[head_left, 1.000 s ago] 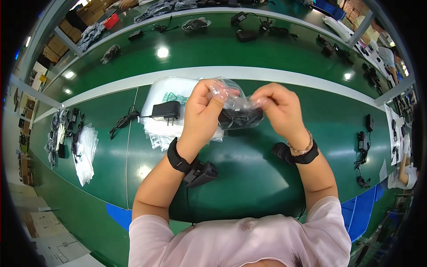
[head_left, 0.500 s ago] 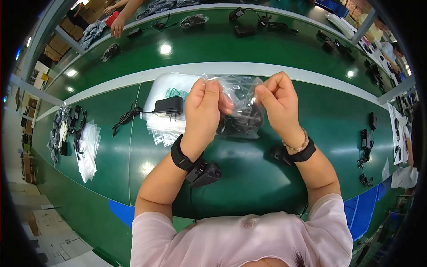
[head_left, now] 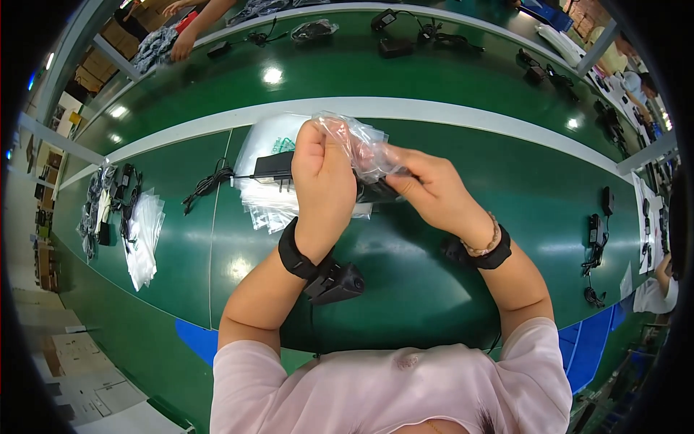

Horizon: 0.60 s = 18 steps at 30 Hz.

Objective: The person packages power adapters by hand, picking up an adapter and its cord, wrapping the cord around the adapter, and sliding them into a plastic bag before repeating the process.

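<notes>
Between my hands is a clear plastic bag (head_left: 367,160), crumpled at its top, with a black corded item (head_left: 376,191) partly showing inside it. My left hand (head_left: 323,165) grips the bag's upper left side, its fingers partly behind the film. My right hand (head_left: 437,189) pinches the bag's right side, thumb and fingers together beside the black item. Just left of my left hand, a black power adapter (head_left: 272,166) with prongs lies on a stack of clear bags (head_left: 262,137) with green print. Its coiled cord (head_left: 208,185) rests on the green table.
More clear bags (head_left: 146,249) and black cables (head_left: 130,188) lie at the left. Adapters with cords (head_left: 595,231) lie at the right. Beyond a pale rail (head_left: 405,108), bagged and loose adapters (head_left: 395,48) sit on a green belt. Another person's hand (head_left: 183,48) reaches in at far left.
The bag has been gathered and tilted, its top bunched toward my left hand. My right hand has moved left and lower. The other person's hand has shifted slightly left.
</notes>
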{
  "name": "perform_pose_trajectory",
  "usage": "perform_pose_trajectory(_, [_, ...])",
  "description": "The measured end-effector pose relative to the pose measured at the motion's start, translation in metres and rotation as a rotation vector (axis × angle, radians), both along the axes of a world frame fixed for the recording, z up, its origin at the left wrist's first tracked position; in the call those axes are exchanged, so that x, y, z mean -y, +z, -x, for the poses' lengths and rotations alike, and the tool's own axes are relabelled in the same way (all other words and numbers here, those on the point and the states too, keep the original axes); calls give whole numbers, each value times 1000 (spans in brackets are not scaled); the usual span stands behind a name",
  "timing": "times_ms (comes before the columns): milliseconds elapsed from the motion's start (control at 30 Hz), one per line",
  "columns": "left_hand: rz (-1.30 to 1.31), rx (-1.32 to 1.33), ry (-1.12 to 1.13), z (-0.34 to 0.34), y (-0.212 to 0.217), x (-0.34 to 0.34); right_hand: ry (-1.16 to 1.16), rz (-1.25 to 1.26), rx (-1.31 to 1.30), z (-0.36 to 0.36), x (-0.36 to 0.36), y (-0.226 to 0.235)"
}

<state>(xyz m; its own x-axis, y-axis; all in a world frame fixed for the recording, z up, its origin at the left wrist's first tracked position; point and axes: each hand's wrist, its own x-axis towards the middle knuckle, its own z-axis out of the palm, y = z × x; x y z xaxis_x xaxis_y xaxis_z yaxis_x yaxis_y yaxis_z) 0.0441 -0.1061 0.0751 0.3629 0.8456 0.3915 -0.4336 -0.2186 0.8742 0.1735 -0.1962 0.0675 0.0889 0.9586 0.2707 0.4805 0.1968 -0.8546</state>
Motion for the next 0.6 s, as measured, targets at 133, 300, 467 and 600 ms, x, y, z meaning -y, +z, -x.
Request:
perform_pose_trajectory(133, [93, 22, -109, -1, 3, -5, -15, -162, -19, -1, -6, -5])
perform_pose_trajectory(300, [92, 38, -168, 1, 7, -7, -145, -453, 248, -10, -2, 12])
perform_pose_trajectory(467, [182, -12, -209, 2, 2, -1, -291, -374, 49, -2, 6, -1])
perform_pose_trajectory(600, [273, -11, -219, 1, 16, 15, -247, -288, -6, -5, 11, -2])
